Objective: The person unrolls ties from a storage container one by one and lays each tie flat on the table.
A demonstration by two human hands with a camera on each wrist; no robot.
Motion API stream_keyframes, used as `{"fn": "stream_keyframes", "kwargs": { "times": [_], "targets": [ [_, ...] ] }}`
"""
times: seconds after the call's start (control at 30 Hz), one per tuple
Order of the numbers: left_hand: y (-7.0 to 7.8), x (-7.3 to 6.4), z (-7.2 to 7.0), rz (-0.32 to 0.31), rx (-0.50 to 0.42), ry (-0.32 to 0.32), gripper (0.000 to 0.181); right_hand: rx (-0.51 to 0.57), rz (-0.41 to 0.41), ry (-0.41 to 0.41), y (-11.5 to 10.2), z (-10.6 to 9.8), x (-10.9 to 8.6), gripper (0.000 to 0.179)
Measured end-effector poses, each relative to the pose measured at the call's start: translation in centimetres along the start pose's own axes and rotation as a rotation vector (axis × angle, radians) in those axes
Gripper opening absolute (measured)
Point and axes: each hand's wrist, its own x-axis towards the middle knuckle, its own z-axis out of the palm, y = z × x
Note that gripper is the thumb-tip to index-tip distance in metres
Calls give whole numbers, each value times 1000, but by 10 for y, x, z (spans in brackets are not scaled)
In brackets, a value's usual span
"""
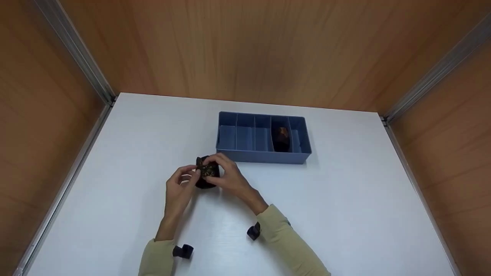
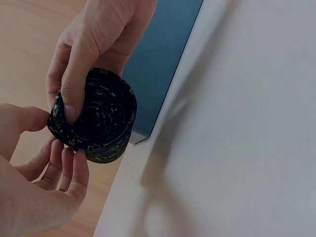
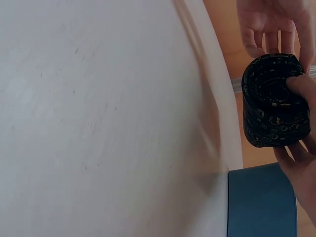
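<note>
A rolled-up necktie (image 1: 209,171), black with a small gold pattern, is between my two hands just in front of the blue box's left end. My right hand (image 1: 233,177) grips the roll, its thumb pressed inside the coil and its fingers around the outside. With thumb and fingertips my left hand (image 1: 178,191) pinches the outer layer at the roll's left side. In the left wrist view the spiral end of the necktie (image 2: 109,143) shows, its outer end standing a little away from the coil. The right wrist view shows the patterned side of the necktie (image 3: 266,121).
Behind my hands a blue box (image 1: 264,156) with several compartments stands on the white table (image 1: 345,191). A dark roll with a brown patch (image 1: 283,134) sits in its second compartment from the right. Wooden panels (image 1: 245,50) enclose the back and sides.
</note>
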Motion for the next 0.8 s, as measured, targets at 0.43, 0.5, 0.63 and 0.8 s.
{"fn": "stream_keyframes", "kwargs": {
  "times": [0.43, 0.5, 0.63, 0.8],
  "targets": [
    [-3, -1, -15, -24, 62, 29, 30, -90, -27, -57, -5, 19, 11, 35],
    [-4, -1, -17, -31, 73, 33, 31, -117, -19, -63, -6, 22, 12, 35],
    [-5, -2, -21, -41, 98, 42, 32, -174, 7, -77, -8, 28, 14, 34],
    [-8, -3, -26, -55, 121, 55, 31, -209, 15, -98, -9, 35, 16, 39]
  ]
}}
